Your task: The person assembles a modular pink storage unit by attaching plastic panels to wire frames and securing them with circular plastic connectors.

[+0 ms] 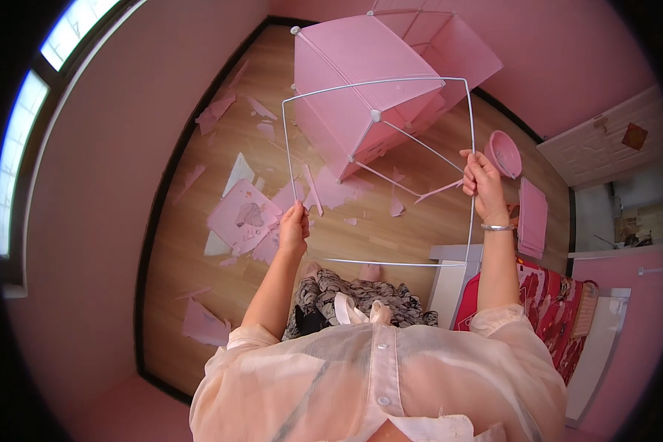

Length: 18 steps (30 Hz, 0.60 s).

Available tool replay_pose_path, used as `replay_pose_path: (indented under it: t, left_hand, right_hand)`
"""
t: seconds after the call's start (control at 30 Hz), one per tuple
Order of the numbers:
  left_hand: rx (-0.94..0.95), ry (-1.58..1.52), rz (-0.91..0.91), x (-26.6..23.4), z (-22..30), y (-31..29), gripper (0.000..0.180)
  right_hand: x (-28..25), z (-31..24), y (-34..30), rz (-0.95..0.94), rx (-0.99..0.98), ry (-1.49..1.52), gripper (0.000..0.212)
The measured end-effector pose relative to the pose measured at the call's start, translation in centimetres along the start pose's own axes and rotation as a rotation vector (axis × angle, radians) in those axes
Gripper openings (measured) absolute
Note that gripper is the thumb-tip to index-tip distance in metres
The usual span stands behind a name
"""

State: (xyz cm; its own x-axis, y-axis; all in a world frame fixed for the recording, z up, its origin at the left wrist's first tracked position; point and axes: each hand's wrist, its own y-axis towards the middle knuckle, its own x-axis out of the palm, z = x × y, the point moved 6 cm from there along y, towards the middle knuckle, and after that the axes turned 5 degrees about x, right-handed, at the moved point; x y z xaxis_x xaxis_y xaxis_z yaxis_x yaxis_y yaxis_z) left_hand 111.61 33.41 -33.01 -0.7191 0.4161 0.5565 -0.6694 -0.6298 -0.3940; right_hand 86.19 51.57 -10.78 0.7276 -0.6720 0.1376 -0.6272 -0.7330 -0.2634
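Observation:
I hold up a thin, white, square wire frame (pixel 378 82) with rounded corners, and its middle is bare. My left hand (pixel 293 230) is closed round its left side. On the opposite side my right hand (pixel 482 184), with a silver bangle (pixel 497 227) at the wrist, grips the wire. A narrow pink strip (pixel 440 191) shows beside the right fingers; whether they touch it I cannot tell. Seen beyond and partly through the frame is a pink panel cube shelf (pixel 361 59) with wire edges and white round connectors (pixel 376 116).
Broken pink pieces (pixel 339 188) litter the wooden floor (pixel 177 261), with a square pink panel (pixel 244 216) among them. To the right are a pink basin (pixel 504 155), stacked pink panels (pixel 532 219) and a bed with red bedding (pixel 549 306). A window (pixel 22 162) is in the left wall.

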Motion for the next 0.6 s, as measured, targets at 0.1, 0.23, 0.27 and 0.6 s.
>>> replay_pose_path:
  t: [0.1, 0.23, 0.27, 0.6]
  left_hand:
    - [-0.127, -0.053, 0.034, 4.5, -0.1, -0.2, 0.031]
    - [-0.130, 0.154, -0.043, 8.1, -0.1, -0.3, 0.029]
    - [-0.173, 0.219, -0.081, 9.1, -0.7, -0.5, 0.028]
    - [-0.444, 0.748, -0.611, 29.2, -14.5, -8.1, 0.027]
  right_hand:
    - [-5.9, 3.2, -5.1, 0.318, 0.129, -0.336, 0.020]
    - [-10.0, 11.4, -14.5, 0.258, 0.445, 0.082, 0.014]
    - [-10.3, 12.7, -17.1, 0.285, 0.466, 0.189, 0.016]
    - [-12.9, 20.9, -43.1, 0.542, 0.436, 0.790, 0.033]
